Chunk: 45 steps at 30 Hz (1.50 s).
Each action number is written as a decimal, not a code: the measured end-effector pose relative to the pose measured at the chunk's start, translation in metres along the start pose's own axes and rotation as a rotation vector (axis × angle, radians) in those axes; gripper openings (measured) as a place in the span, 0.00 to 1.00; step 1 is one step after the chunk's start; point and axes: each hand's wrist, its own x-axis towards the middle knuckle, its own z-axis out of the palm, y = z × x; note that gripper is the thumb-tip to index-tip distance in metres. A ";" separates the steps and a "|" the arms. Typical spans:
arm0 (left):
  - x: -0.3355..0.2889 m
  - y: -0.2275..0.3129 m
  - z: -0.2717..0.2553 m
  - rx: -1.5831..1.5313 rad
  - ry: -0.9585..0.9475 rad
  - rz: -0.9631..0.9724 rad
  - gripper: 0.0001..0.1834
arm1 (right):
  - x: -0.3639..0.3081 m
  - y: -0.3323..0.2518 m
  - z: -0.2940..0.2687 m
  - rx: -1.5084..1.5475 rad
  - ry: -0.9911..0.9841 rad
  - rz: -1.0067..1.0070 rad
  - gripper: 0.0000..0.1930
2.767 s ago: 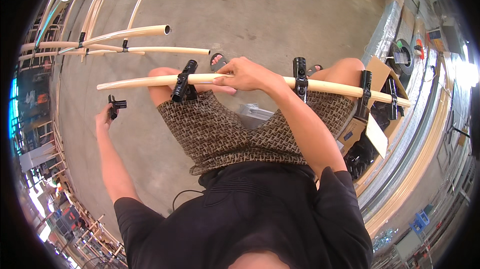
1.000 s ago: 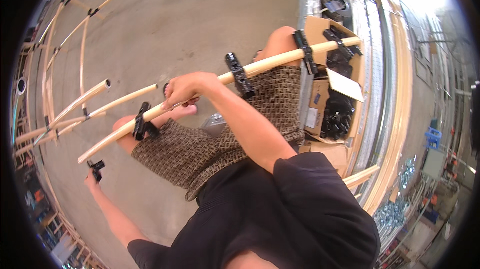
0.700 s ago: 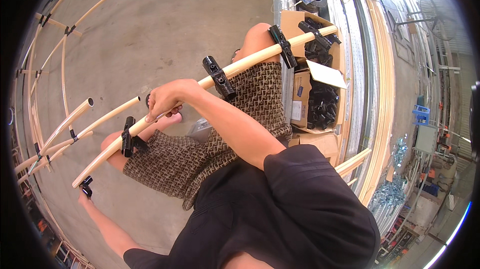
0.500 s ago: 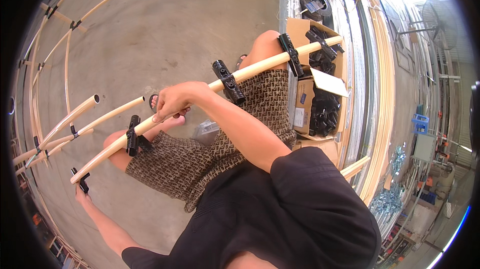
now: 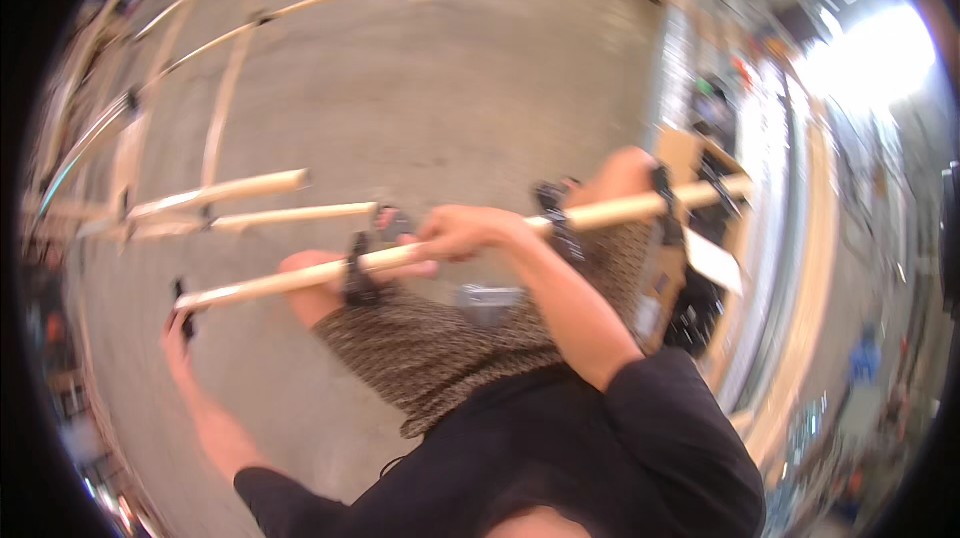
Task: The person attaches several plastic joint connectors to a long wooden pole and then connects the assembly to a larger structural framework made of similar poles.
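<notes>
Crosswise over the knees lies a pale pole (image 5: 391, 258) carrying four black clamps (image 5: 360, 273). The right hand (image 5: 462, 231) is closed around it between the first two clamps from the left. At the pole's left end, the left hand (image 5: 175, 340) has its fingers around a black fitting (image 5: 189, 326); blur hides how tightly. Probably the pole is stiff, fairly light and a little slippery, and neither looks fragile. Bare stretches near its middle seem best for holding; the fitting suits a body grasp.
</notes>
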 end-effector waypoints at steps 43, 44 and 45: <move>-0.068 0.112 0.067 0.660 -0.164 0.277 0.38 | -0.031 -0.009 0.045 -0.544 0.654 -0.306 0.16; -0.070 0.110 0.074 0.671 -0.136 0.291 0.36 | -0.030 -0.008 0.046 -0.564 0.665 -0.304 0.16; -0.072 0.110 0.084 0.678 -0.112 0.307 0.34 | -0.032 -0.006 0.046 -0.587 0.679 -0.299 0.15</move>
